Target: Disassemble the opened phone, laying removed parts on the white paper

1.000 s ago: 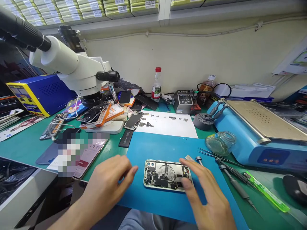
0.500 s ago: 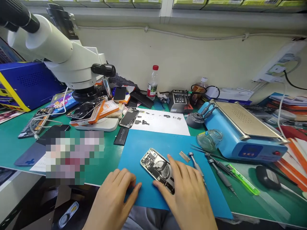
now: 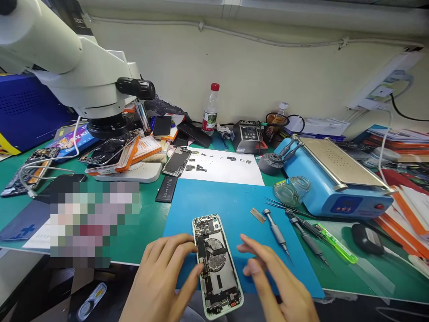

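An opened phone housing (image 3: 215, 264) with its bare circuitry and round coil showing lies lengthwise on the blue mat (image 3: 231, 205), its lower end over the mat's near edge. My left hand (image 3: 164, 279) rests at its left side, fingertips touching the left rim. My right hand (image 3: 271, 281) hovers just right of it, fingers spread and loosely curled, holding nothing. A grey screwdriver (image 3: 275, 230) and a small metal strip (image 3: 258, 215) lie on the mat beyond my right hand.
A microscope (image 3: 77, 67) stands at the left over a stack of phone parts (image 3: 114, 154). Small parts lie on white paper (image 3: 223, 167). A blue heating machine (image 3: 331, 179), glass jar (image 3: 291, 190), tweezers and a green tool (image 3: 333, 243) sit at the right. A water bottle (image 3: 210, 109) stands at the back.
The phone housing has been turned from crosswise through a diagonal to lengthwise, nearer the mat's front edge. My right hand came off it and my left hand moved onto its left rim.
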`<state>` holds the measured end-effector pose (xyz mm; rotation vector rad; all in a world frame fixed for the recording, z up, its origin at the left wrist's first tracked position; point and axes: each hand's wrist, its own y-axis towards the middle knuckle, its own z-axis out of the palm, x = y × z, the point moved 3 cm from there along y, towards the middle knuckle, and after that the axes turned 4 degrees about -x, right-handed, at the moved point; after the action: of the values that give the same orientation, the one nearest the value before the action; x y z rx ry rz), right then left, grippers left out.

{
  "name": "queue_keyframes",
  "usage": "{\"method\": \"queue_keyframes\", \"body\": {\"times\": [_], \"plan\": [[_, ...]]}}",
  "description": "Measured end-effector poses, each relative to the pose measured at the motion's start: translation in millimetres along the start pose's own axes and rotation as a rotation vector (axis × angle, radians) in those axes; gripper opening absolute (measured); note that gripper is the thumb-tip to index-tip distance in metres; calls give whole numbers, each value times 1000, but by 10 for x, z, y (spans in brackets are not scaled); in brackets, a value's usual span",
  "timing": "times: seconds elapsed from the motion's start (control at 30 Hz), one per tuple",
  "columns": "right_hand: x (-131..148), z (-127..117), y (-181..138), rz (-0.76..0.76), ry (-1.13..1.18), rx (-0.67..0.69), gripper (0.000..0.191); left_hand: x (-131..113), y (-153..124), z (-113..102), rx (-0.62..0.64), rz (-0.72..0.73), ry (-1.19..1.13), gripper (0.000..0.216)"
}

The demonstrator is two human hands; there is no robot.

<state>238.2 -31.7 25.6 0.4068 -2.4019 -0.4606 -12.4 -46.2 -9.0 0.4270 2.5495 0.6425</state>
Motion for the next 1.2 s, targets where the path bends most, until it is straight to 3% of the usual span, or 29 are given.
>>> {"method": "queue_keyframes", "body": {"times": [0.17,0.47,0.6,0.83,1.2], "plan": [[-68,-135,101,-150,-124,-141,19,32,-106,29,-9,123,84,36],[383,381,612,-467,-396,-28,17,13,228,33,7,145,10,32],[375,465,715,-511,-461,36,19,4,325,16,-36,107,-81,30],[368,478,727,-550,-505,70,23,95,384,59,43,61,-218,27],[496,458,778,-696,-658,117,32,121,375,55,22,71,-227,25]]}}
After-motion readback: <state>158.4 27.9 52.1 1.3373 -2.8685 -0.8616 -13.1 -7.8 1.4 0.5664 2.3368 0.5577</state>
